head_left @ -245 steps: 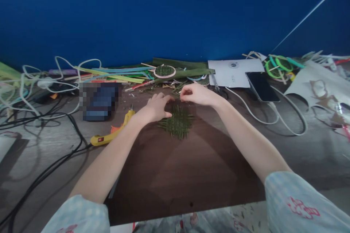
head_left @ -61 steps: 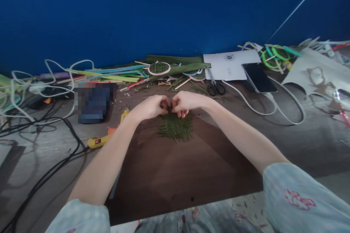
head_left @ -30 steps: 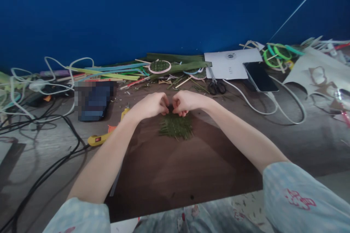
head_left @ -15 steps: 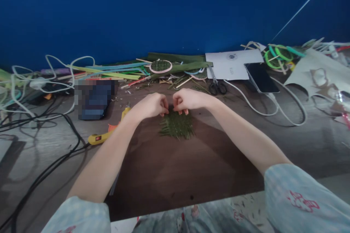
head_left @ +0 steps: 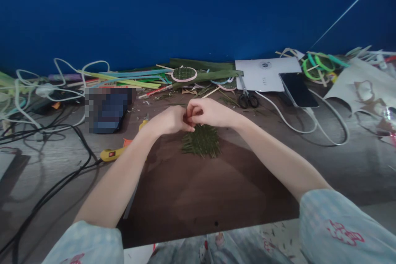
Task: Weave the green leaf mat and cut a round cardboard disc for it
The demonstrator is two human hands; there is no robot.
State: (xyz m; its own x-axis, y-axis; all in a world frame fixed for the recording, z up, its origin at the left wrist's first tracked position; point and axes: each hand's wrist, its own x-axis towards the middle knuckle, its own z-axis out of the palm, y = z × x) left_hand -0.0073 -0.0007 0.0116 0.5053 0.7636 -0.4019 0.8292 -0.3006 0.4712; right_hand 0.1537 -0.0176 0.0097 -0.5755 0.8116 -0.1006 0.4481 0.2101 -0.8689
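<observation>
Blue wall behind, a cluttered table [head_left: 55,165] in front, with one dark board [head_left: 201,198] laid on it; on the board lies one square mat [head_left: 202,145] woven of green strips. Two bare hands meet at the mat's far edge: the left hand [head_left: 168,119] is curled, knuckles up, its fingers drawn together at the mat's far-left corner; the right hand [head_left: 208,112] comes in from the other side, fingers bent and pinched against the left's fingertips, though whether a strip is clamped between them cannot be told. Both forearms run out from pale patterned sleeves at the lower corners. Counted around them: one yellow glue gun [head_left: 119,150] just left of the board; one pair of scissors [head_left: 247,99] beyond the right hand; one phone [head_left: 298,90] resting partly on one white sheet [head_left: 262,75]; one small hoop [head_left: 184,74] filled with green weave near the wall; a loose pile of coloured strips [head_left: 130,81] beside it; several white and black cables [head_left: 46,132] tangled at left.
</observation>
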